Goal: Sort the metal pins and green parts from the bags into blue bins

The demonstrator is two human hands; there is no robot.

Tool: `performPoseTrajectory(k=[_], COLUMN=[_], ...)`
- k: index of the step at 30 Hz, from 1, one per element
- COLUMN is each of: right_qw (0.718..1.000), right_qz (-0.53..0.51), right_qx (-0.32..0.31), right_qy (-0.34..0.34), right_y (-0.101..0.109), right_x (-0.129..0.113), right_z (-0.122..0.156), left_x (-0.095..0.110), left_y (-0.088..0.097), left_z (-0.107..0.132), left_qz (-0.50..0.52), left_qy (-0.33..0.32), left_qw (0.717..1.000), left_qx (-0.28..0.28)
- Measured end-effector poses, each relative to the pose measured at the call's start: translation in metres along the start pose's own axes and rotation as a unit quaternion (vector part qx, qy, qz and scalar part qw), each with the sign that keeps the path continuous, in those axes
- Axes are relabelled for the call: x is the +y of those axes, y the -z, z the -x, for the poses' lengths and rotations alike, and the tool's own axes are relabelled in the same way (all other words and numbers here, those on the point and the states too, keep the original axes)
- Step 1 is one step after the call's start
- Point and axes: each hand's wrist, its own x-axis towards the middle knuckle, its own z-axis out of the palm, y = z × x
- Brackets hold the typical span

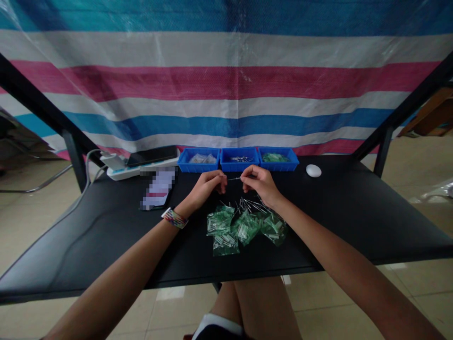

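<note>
Between my two hands stretches a thin metal pin (233, 179), held roughly level above the black table. My left hand (211, 182) pinches its left end; the fingertips hide that end. At the other end, my right hand (259, 183) is closed around the pin with thumb and fingers. Just below, a loose pile of thin metal pins (251, 205) lies on the table, partly behind my right wrist. Several small green plastic bags (244, 226) holding short pale pieces lie nearer to me.
Along the back stand three blue bins: the left (198, 167) with clear bags, the middle (239, 166) with metal pins, the right (279, 166) with green bags. A white oval object (313, 171) sits right. A phone (158, 190) and a power strip (141, 170) with cable are left.
</note>
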Motion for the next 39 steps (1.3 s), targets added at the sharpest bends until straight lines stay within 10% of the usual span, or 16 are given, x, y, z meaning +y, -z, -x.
performPoseTrajectory(k=[39], right_qw=[0.999], right_qz=[-0.022], right_qx=[-0.032], right_qy=[-0.033], right_y=[-0.002], right_x=[-0.005], right_z=[0.005], left_x=[0.002], left_y=[-0.004], left_z=[0.000], left_qz=[0.013], left_qy=[-0.024], left_qw=[1.000], left_qx=[0.014])
